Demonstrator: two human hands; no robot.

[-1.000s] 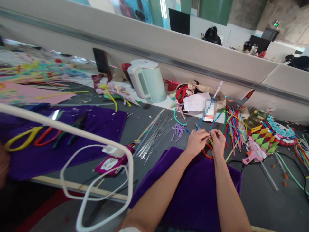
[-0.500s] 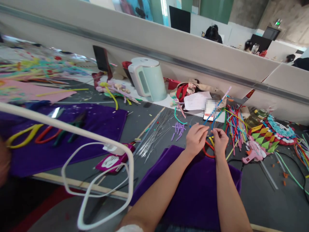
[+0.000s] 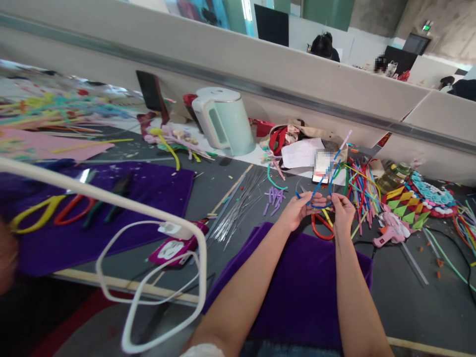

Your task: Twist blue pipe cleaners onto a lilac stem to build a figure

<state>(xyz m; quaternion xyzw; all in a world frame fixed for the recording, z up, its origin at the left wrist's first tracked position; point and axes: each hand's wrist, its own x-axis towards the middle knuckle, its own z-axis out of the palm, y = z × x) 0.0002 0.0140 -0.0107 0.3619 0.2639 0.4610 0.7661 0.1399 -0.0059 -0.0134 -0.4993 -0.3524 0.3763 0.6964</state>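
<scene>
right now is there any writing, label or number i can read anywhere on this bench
None can be read.
white sheet of paper beside the kettle: faint marks, too small to read.
blurred patch beside that paper: unreadable.
green sign high on the far wall: too small to read.
magenta case under the white charger: white shapes, no legible text.

The blue pipe cleaner (image 3: 320,190) is thin and fuzzy, bent into a loose loop low down — its lower curve runs between the left hand (image 3: 297,212) and the right hand (image 3: 342,212), pinched at each side by the fingers (image 3: 320,202). From the loop one long end rises up and to the right, paling to pink near its tip. It is held off the surface, just above a red pipe-cleaner ring (image 3: 322,228) that lies flat at the far edge of the purple cloth (image 3: 297,292).
</scene>
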